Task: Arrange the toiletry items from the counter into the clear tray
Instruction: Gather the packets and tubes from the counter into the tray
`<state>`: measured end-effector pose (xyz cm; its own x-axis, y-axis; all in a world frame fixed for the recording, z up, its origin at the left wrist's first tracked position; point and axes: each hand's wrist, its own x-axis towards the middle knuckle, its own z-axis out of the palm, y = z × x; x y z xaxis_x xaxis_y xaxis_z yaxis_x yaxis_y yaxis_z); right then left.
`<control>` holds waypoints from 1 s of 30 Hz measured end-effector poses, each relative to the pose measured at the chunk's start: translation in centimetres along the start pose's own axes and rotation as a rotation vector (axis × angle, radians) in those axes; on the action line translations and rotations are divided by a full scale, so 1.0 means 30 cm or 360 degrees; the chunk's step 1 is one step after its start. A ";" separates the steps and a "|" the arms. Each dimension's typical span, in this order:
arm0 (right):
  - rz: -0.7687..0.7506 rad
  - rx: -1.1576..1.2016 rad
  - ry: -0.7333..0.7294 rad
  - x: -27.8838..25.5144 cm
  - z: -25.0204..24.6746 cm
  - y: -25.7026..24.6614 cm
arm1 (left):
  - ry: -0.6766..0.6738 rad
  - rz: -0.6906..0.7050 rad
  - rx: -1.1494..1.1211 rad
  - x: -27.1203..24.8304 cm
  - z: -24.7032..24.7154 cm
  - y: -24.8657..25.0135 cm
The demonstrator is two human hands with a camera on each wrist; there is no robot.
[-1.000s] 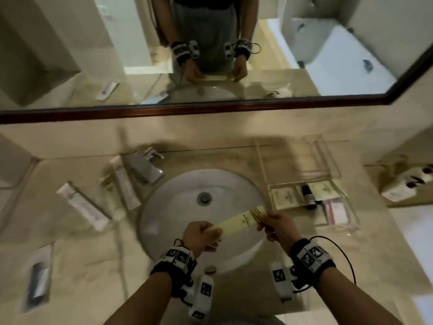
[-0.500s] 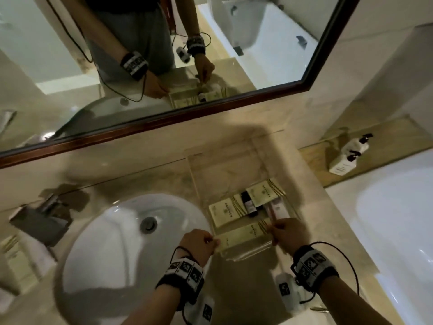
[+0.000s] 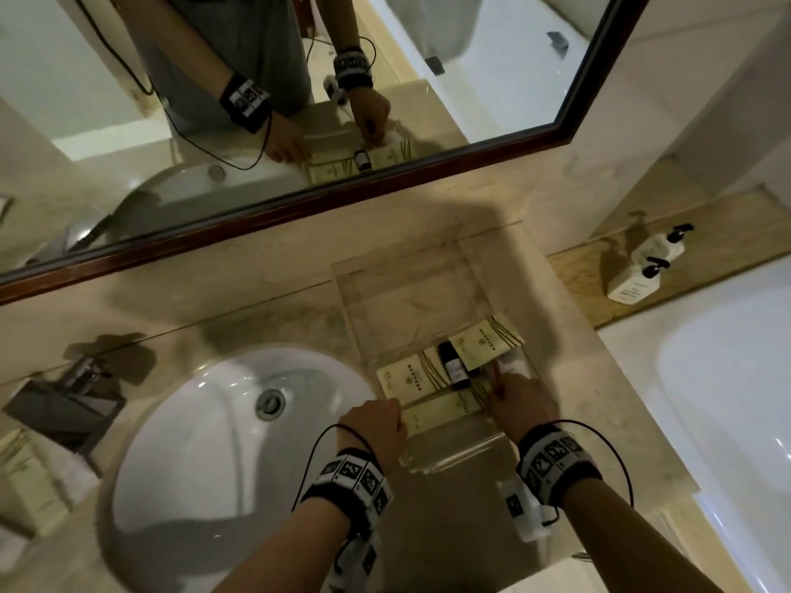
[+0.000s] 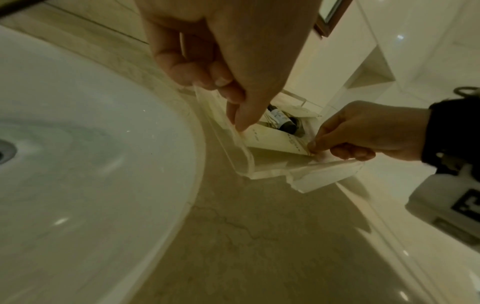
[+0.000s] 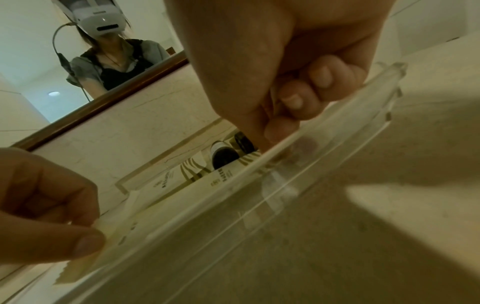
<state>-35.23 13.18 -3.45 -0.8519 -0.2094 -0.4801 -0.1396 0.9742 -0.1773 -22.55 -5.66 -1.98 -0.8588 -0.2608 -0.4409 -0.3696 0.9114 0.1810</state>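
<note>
Beside the sink [image 3: 222, 425], on the marble table [image 3: 608, 404], my left hand [image 3: 376, 425] and right hand [image 3: 520, 402] each pinch one end of a long cream packet [image 3: 443, 410], so it goes flat into the clear tray [image 3: 411, 293]. It may already touch the bottom.

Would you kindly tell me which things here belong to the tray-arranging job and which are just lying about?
In the job:
clear tray
long cream packet, pinched by left hand and right hand
two cream packets
dark bottle

Lying about:
sink
faucet
pump bottles
mirror
</note>
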 end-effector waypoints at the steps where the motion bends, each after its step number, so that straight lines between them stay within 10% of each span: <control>1: -0.0002 -0.0003 -0.0005 0.003 0.002 -0.001 | -0.0007 0.0004 0.0012 0.003 -0.001 -0.001; 16: -0.0134 0.0144 0.0147 -0.101 -0.028 -0.060 | 0.0232 -0.0127 -0.0347 -0.075 -0.013 -0.066; 30: -0.1334 0.0190 -0.0388 -0.498 0.407 -1.019 | 0.0457 -0.1106 -0.0839 -0.658 0.123 -0.800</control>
<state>-12.07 -14.49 -1.34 -0.3593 -0.8770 -0.3192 -0.6052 0.4793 -0.6356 4.60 -21.21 -0.86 -0.4118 -0.8292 -0.3779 -0.8893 0.2750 0.3655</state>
